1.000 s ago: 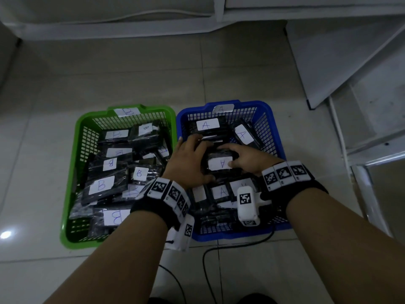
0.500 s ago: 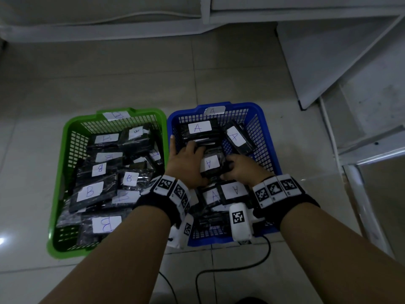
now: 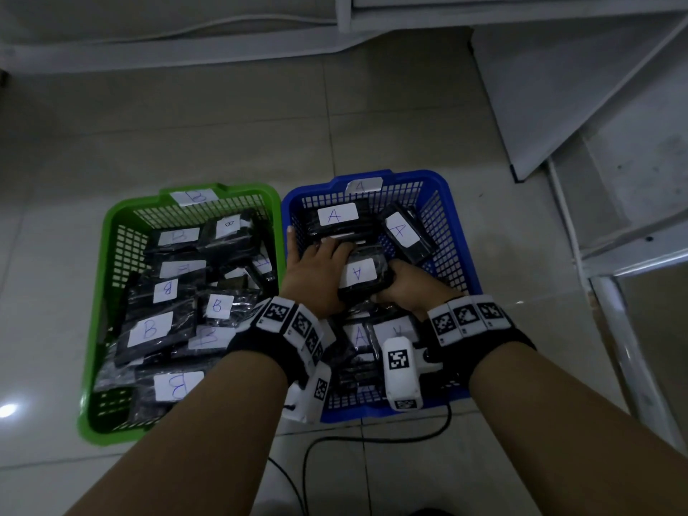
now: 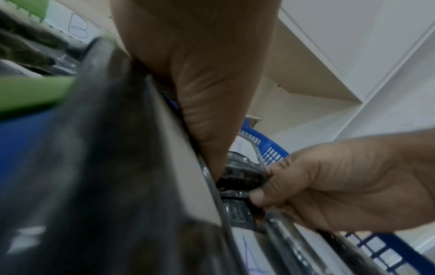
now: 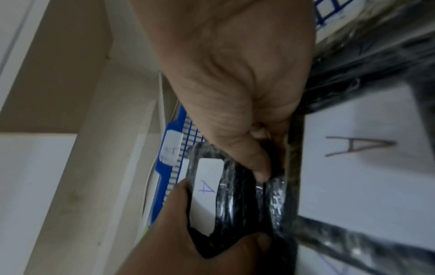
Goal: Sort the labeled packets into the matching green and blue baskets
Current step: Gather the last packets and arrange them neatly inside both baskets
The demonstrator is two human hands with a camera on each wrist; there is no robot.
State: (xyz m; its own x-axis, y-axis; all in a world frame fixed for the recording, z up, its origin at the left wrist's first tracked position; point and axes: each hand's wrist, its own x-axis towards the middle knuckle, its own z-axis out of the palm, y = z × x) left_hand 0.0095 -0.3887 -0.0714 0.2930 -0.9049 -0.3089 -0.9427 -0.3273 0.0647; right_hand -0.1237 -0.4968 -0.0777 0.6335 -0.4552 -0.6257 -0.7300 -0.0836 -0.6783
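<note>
Two baskets stand side by side on the floor: a green basket (image 3: 111,232) tagged B holding several black packets labelled B, and a blue basket (image 3: 459,232) tagged A holding several packets labelled A. Over the middle of the blue basket both hands hold one black packet labelled A (image 3: 359,273). My left hand (image 3: 316,277) grips its left edge with fingers curled over the top. My right hand (image 3: 407,288) grips its right edge. The right wrist view shows the same A packet (image 5: 212,195) pinched between both hands, with another A packet (image 5: 357,160) beside it.
Black cables (image 3: 335,452) run across the tiled floor in front of the baskets. White shelving and panels (image 3: 595,106) stand at the right and along the back. A metal frame leg (image 3: 633,348) stands right of the blue basket.
Both hands stayed on the A packet in the blue basket; the right hand's fingers curled in at its right edge. My head view shifted, so the baskets sit lower and further left in frame.
</note>
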